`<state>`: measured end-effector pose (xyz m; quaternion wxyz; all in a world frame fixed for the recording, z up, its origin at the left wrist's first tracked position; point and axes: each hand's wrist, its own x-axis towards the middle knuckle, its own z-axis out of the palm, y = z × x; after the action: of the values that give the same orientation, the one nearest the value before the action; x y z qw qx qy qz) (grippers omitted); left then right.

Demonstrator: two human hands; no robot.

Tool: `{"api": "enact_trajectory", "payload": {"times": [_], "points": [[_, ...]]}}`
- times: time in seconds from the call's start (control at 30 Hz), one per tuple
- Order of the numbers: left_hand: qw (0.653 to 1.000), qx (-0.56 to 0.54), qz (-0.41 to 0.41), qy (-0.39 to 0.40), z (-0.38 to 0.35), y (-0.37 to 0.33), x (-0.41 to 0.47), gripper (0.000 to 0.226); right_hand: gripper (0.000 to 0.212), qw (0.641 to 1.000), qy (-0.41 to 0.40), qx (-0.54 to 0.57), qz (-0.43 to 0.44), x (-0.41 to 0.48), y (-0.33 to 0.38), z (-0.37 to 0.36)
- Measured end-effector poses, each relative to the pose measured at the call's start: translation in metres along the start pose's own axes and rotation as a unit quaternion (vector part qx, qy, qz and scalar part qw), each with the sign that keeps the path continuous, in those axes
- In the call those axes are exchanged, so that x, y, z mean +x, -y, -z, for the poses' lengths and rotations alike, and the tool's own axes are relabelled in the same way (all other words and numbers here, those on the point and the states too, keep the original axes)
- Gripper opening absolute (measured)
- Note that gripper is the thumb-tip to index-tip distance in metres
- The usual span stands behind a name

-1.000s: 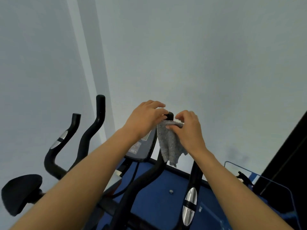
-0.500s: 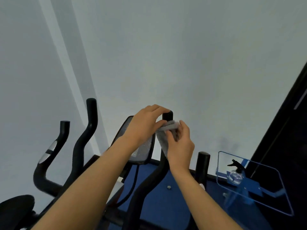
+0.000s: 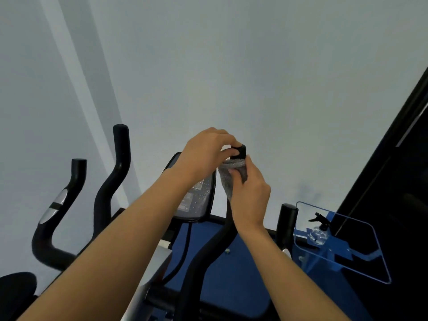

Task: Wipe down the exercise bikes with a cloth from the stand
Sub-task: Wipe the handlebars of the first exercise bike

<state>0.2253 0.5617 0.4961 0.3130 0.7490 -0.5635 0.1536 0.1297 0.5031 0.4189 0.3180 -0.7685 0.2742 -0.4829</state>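
A grey cloth (image 3: 228,177) is wrapped round the upper part of the near bike's black left handlebar (image 3: 203,251), just under its tip (image 3: 240,151). My right hand (image 3: 251,198) grips the cloth around the bar. My left hand (image 3: 206,154) pinches the cloth's top edge at the bar tip. The bike's console screen (image 3: 196,198) sits behind my left wrist. The bike's right handlebar end (image 3: 288,218) stands further right.
A second bike's black handlebars (image 3: 108,186) and saddle (image 3: 16,290) are at the left. A clear stand shelf (image 3: 361,251) with a spray bottle (image 3: 320,230) is at the right. Blue floor mat (image 3: 231,274) lies below; a pale wall is ahead.
The view has shifted, bringing the stand and spray bottle into sight. My right hand turned and closed round the cloth on the bar; the hanging cloth is now wrapped on the handlebar.
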Motion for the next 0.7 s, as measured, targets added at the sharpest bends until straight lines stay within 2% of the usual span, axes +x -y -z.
{"api": "enact_trajectory", "payload": {"times": [0.1, 0.23, 0.37, 0.5, 0.57, 0.7], "points": [[1.000, 0.003, 0.000, 0.005, 0.000, 0.000, 0.001, 0.019, 0.041, 1.000, 0.018, -0.012, -0.014, 0.004, 0.003, 0.005], [1.000, -0.001, -0.003, -0.001, -0.002, -0.001, -0.001, 0.019, 0.021, 0.998, 0.049, 0.009, -0.030, 0.005, 0.011, 0.011], [1.000, -0.006, 0.011, -0.004, -0.005, -0.005, -0.006, 0.020, 0.013, 0.997, 0.078, -0.005, -0.030, 0.008, 0.012, 0.014], [0.999, -0.020, 0.036, -0.011, -0.008, -0.009, -0.012, 0.021, 0.010, 0.996, 0.086, 0.007, -0.017, 0.005, 0.012, 0.019], [0.999, -0.008, 0.050, -0.012, -0.008, -0.011, -0.012, 0.021, 0.017, 0.995, 0.092, 0.029, -0.033, 0.000, 0.010, 0.025], [0.998, -0.004, 0.061, -0.014, -0.007, -0.013, -0.012, 0.021, 0.020, 0.986, 0.165, -0.020, -0.017, -0.018, -0.003, 0.042]]}}
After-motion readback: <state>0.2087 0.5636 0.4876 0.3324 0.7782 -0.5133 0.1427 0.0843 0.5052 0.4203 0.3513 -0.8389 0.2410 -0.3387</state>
